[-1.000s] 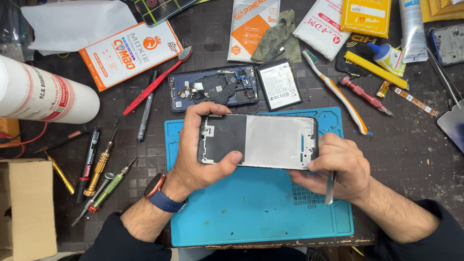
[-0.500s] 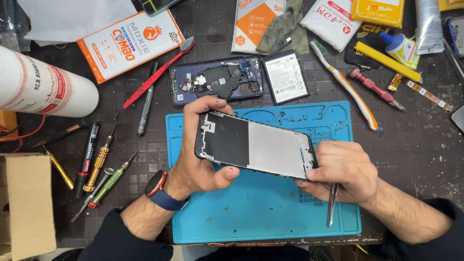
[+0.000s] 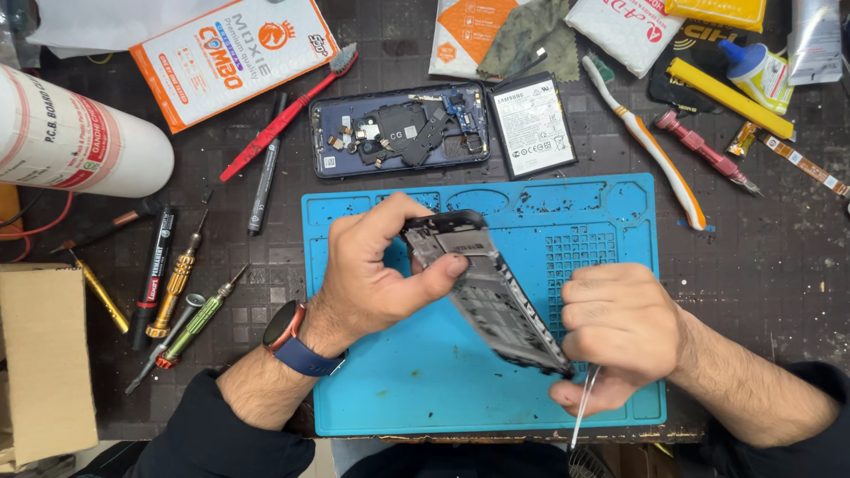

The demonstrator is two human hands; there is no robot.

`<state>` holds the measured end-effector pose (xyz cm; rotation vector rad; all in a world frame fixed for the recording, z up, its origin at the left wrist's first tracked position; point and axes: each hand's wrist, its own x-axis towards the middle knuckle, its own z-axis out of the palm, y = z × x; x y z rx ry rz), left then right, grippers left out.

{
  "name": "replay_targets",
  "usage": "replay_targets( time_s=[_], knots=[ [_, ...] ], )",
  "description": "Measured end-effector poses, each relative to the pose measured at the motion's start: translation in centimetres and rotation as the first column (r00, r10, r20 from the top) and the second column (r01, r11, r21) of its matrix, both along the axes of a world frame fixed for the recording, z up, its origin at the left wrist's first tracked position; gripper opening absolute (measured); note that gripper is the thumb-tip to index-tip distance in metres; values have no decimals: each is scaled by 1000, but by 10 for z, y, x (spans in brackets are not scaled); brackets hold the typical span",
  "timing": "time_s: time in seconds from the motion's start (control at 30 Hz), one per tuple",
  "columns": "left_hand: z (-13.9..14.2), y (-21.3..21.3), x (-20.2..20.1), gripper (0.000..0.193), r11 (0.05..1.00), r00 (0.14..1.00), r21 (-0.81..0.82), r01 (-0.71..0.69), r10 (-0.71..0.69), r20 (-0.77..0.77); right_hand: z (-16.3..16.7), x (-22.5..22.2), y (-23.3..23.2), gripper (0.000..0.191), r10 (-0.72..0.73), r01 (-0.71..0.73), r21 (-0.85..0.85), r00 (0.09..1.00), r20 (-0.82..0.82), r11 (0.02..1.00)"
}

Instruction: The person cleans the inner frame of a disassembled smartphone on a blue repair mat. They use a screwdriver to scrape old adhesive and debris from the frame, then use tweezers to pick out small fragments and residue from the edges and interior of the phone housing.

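the phone frame [image 3: 487,296] has changed attitude. 1 second ago it was held flat over the blue mat [image 3: 425,389], broad face toward the camera, long axis running left to right. half a second ago it was beginning to tip. it is now rolled nearly edge-on, so that only a narrow strip of its inner face and side rail shows. judged from this, the work in hand is inspection or access to the frame's edge or rear side, not work on its broad face.

orientation: the long axis now runs diagonally, from the upper end near the middle of the mat down and to the right. the upper end points away from the person, the lower end toward the person's right side. the frame is held in the air above the mat, not resting on it.

left hand [image 3: 381,274]: fingers closed around the upper end, thumb pressed on the near face.

right hand [image 3: 620,332]: fingers curled together around the lower end, also pinching a thin metal tool [image 3: 584,403] that hangs below the fist.

on the table [image 3: 761,265] beyond the mat lie the opened phone back [image 3: 398,128] and, just beside it, a battery [image 3: 531,124]. screwdrivers [image 3: 181,292] lie left of the mat.
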<state>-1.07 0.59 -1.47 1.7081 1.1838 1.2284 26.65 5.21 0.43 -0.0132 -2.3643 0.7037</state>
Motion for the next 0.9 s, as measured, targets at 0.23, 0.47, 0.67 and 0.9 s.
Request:
replay_targets(
  time_s=[0.23,0.47,0.67,0.9],
  knots=[
    [3,2,0,33,994,999,-105,-14,9,-48,3,-3,-6,25,-195,189,51,970,146,981],
    [7,4,4,28,989,999,-150,8,-16,-52,-8,-4,-8,52,-425,411,-114,893,-147,904],
    [15,6,6,25,974,998,-221,41,-51,-40,-27,5,-10,59,-462,367,-347,851,-249,863],
    [15,8,8,29,952,985,-301,62,-107,-136,-30,16,-19,33,-473,444,-234,877,-85,865]
  ],
)
